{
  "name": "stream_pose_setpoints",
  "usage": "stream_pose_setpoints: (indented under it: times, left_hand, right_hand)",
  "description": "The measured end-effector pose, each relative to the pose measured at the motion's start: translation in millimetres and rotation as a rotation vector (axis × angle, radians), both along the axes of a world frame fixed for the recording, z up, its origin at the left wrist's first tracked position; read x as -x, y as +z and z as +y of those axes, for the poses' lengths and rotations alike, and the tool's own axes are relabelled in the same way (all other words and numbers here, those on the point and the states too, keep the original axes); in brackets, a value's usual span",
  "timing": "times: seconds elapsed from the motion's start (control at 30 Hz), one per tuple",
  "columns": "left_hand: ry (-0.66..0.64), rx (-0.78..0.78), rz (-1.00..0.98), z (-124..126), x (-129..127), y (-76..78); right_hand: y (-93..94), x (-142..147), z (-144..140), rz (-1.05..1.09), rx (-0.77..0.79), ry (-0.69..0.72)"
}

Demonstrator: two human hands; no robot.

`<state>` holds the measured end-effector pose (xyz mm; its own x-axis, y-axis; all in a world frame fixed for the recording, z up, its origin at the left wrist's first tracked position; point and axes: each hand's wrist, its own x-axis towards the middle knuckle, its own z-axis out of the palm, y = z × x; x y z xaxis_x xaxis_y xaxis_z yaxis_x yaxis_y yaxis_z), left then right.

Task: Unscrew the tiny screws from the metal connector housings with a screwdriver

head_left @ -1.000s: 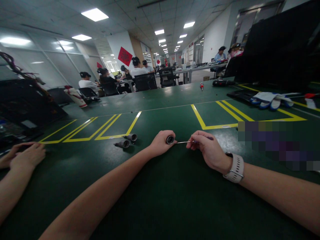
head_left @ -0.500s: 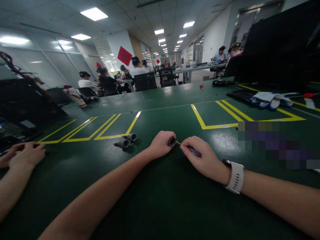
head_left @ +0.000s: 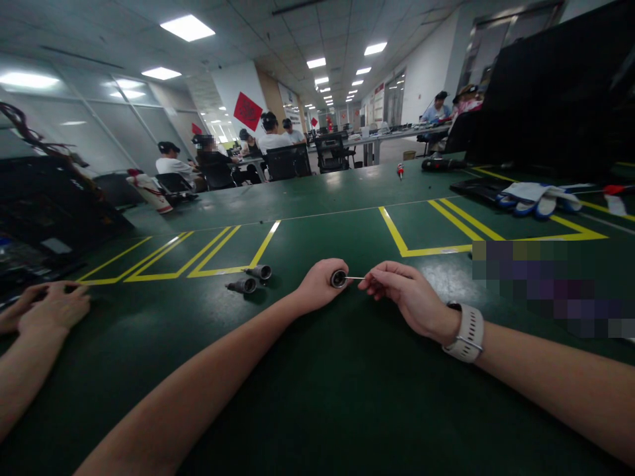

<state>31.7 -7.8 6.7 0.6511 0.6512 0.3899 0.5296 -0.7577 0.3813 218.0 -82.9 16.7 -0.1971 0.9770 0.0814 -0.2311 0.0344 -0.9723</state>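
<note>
My left hand (head_left: 319, 285) is closed around a dark, round, hollow metal part (head_left: 339, 279), its open end turned towards my right hand. My right hand (head_left: 404, 294), with a pale watch on its wrist, grips a screwdriver; the handle is hidden in the fingers. The thin bright shaft of the screwdriver (head_left: 354, 278) runs level into the mouth of the part, where its tip cannot be made out. To the left of my left hand, two similar dark metal parts (head_left: 243, 285) lie on their sides on the green table (head_left: 317, 396).
Another person's hands (head_left: 52, 307) are at the left edge. Yellow tape (head_left: 431, 251) marks out areas on the table. White and blue gloves (head_left: 538, 198) lie at the right, near a dark power tool (head_left: 443, 164). A pixelated patch covers the right side.
My right hand has rolled over and its fingers have shifted, so the screwdriver handle no longer shows. The shaft now lies more level, and the part in my left hand has turned slightly.
</note>
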Motion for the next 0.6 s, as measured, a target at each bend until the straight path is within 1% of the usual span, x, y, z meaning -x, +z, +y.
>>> stream_pose_setpoints:
  times: [0.07, 0.17, 0.23, 0.27, 0.33, 0.43, 0.5, 0.6]
  left_hand:
    - [0.033, -0.019, 0.029, 0, 0, -0.1]
    - [0.077, -0.08, 0.12, -1, -1, -0.7]
    - [0.081, -0.122, 0.172, -2, -1, -0.9]
    - [0.076, -0.137, 0.189, -2, -1, -0.8]
    - [0.061, -0.151, 0.195, -2, -1, -0.5]
    - [0.036, -0.135, 0.163, -3, 1, 0.3]
    - [0.027, -0.107, 0.112, -3, 1, 0.9]
    - [0.017, -0.049, 0.022, -3, 1, 1.6]
  right_hand:
    - [0.6, 1, -3, -0.12, -0.096, -0.026]
    - [2.6, 3, -9, -0.362, -0.241, -0.07]
    - [3.2, 4, -10, -0.449, -0.288, -0.081]
    - [3.0, 4, -10, -0.452, -0.288, -0.073]
    - [1.8, 3, -8, -0.372, -0.231, -0.047]
    - [-0.5, 0, -2, -0.135, -0.073, -0.003]
    - [-1.2, -2, 1, -0.013, 0.007, 0.027]
    - [-1.0, -2, 3, 0.062, 0.056, 0.054]
